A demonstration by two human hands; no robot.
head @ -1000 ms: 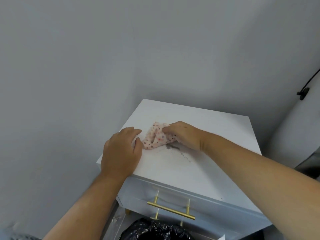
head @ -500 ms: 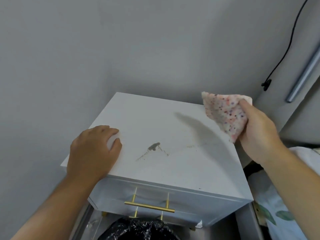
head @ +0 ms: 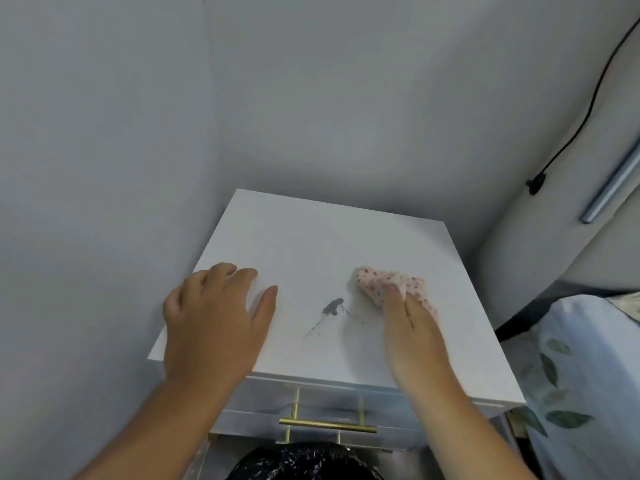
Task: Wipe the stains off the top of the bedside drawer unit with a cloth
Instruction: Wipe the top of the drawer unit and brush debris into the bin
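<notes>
The white bedside drawer unit (head: 311, 237) stands in a corner, its top facing me. A dark grey stain (head: 333, 306) with a thin smear trailing toward the front lies near the middle of the top. My right hand (head: 412, 334) presses a pink dotted cloth (head: 381, 284) flat onto the top, just right of the stain. My left hand (head: 214, 320) rests palm down on the top's front left part, fingers spread, holding nothing.
Grey walls close in behind and on the left. A gold handle (head: 327, 426) sits on the drawer front, with a black bin bag (head: 301, 462) below it. At right lie leaf-patterned bedding (head: 571, 375), a black cable (head: 588, 109) and a metal bar (head: 613, 183).
My right hand has come down from the air at the unit's right edge and laid the cloth on the top beside the stain. The left hand stays put.
</notes>
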